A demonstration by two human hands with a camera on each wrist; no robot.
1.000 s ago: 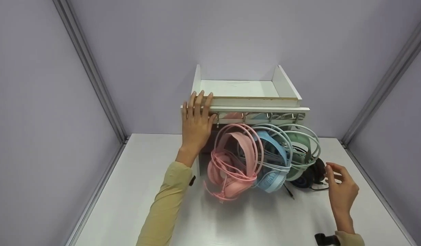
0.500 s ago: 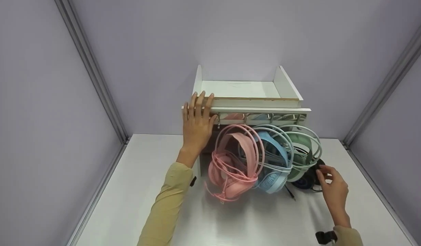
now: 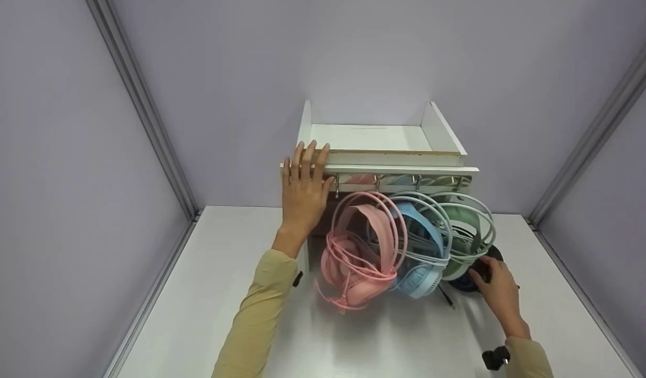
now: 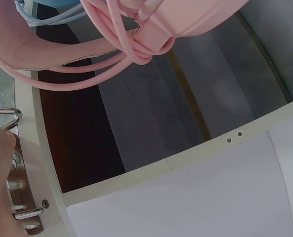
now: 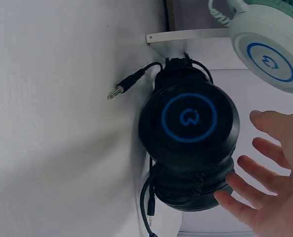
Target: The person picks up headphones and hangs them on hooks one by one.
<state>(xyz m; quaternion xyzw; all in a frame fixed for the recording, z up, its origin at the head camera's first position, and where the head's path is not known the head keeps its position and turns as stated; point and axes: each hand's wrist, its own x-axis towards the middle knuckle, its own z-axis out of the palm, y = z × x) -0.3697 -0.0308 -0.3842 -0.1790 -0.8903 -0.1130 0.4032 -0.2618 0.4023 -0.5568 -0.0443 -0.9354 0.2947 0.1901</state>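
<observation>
At the left end of the white shelf [image 3: 391,169], which stands against the far edge of the tabletop [image 3: 223,294], we see the left hand [image 3: 302,190] lying flat, fingers straight over the front rail. It has not shifted. Rightward, pink headphones [image 3: 360,247], blue headphones [image 3: 422,247] and green headphones [image 3: 467,236] hang from hooks. Below them, toward the tabletop's right edge, lie the black headphones [image 5: 188,148]. The right hand [image 3: 495,286] has closed in over the last second — fingers spread and loose, tips at the earcup, nothing gripped yet. We judge a grasp imminent.
</observation>
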